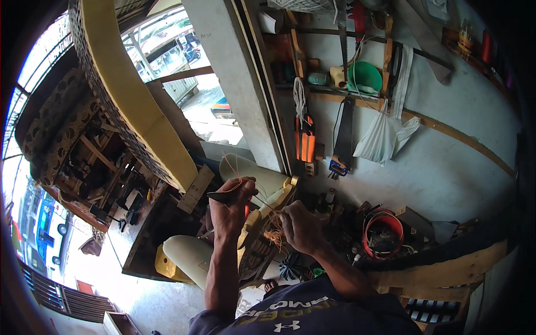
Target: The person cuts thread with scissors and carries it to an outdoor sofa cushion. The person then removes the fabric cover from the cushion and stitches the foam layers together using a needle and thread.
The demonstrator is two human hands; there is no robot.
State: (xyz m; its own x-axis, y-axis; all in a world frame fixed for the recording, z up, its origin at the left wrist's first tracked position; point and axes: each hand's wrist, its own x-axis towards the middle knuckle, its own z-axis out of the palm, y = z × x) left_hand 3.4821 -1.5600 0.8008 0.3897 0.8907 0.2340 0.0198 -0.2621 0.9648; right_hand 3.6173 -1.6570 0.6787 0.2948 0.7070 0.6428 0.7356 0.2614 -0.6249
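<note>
Around the person's two hands is a cluttered workshop with a white wall (480, 117) and pale floor (151, 296). The left hand (234, 200) grips thin strands and one dark curved piece (221, 196); the right hand (301, 226) is closed on orange strands, one tangled bundle (273, 239) hanging just left of it. Below both is one gold-edged frame (249, 230). Two pale rounded forms flank the left hand. Right of the right hand: one red bucket (367, 237). Beyond it: one blue-handled saw (343, 137).

Glare left, bowed edges; shadows seemingly murky
</note>
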